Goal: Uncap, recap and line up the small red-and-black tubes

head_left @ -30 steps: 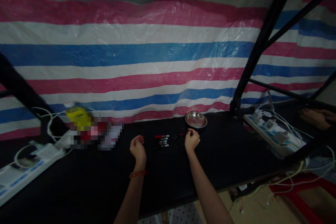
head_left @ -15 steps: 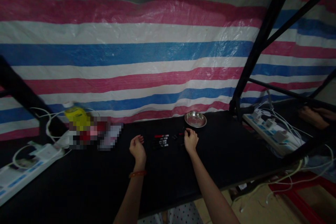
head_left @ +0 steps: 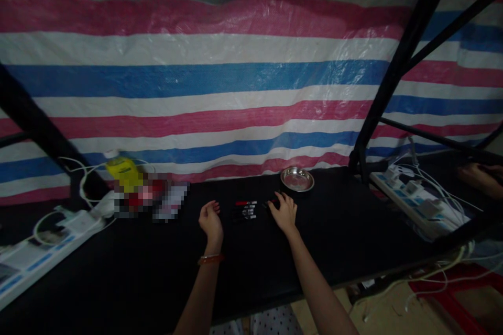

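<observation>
My left hand (head_left: 211, 221) rests on its edge on the black tabletop, fingers loosely curled and apart, with nothing visible in it. Just right of it lie several pens that look like markers: a red marker (head_left: 243, 203) at the far side and black ones (head_left: 247, 214) in a row nearer me, pale printed ends to the right. Over the table, beside some small dark pieces (head_left: 264, 204) that could be caps, my right hand (head_left: 285, 213) has its thumb and fingers spread. Its fingertips are close to those pieces; whether they touch is too dark to tell.
A round metal dish (head_left: 297, 179) stands behind my right hand. At left are a yellow bottle (head_left: 124, 171), blurred packets and a power strip (head_left: 51, 246) with cables. Beyond the black frame at right are another power strip (head_left: 416, 204) and another person's hands (head_left: 477, 178).
My right hand's fingers have gone from a pinch to spread, and the red-tipped piece by them no longer shows. My left hand keeps its pose. The whole view has shifted slightly.
</observation>
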{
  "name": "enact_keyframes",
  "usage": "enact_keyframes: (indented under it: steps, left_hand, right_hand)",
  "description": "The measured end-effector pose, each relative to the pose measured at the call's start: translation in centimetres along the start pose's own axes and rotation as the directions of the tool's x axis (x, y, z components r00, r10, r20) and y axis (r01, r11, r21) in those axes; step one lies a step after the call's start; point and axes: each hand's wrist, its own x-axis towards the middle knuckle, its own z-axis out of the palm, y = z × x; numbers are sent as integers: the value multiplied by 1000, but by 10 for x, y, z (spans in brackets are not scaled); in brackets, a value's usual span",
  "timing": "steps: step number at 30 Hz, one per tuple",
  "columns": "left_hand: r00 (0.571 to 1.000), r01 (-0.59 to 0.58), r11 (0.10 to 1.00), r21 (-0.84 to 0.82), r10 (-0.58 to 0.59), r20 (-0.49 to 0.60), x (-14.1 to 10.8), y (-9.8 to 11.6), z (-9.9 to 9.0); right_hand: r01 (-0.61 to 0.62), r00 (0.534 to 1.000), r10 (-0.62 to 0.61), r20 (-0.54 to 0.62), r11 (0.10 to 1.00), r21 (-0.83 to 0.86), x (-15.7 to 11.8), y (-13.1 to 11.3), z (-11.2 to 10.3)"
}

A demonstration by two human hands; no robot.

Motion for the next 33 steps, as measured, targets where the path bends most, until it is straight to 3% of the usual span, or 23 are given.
enact_keyframes:
  steps: [8,11,13,16,18,20,22,27,33]
  left_hand:
    - [1000,-13,999,38,13,-3,-5,7,-3]
    - [990,-136,979,154,140,-11,7,17,-15]
    - [960,-261,928,264,278,-28,27,29,-28]
    - [879,-418,713,563,475,51,66,53,-52]
    - [820,-476,469,744,542,183,92,67,-70]
    - [782,-520,201,830,502,368,112,75,-89]
    - [748,-563,30,826,443,494,129,77,-107]
    - [696,-582,-183,792,392,602,158,60,-143]
    - [653,-579,-180,795,481,584,170,52,-157]
  right_hand:
    - [25,999,-23,25,996,-84,-1,0,1]
    - [18,1000,-17,13,997,-72,0,0,2]
    - [11,1000,-11,7,999,-54,0,0,2]
    - [2,1000,-2,-1,1000,-28,1,-1,2]
    - [-6,1000,5,-3,1000,-28,1,-1,2]
    - [-15,1000,15,0,999,-39,1,-2,2]
    - [-22,1000,23,6,999,-46,2,-2,2]
    - [-35,999,35,11,999,-39,2,-3,1]
    - [-32,999,32,-1,999,-14,1,-4,0]
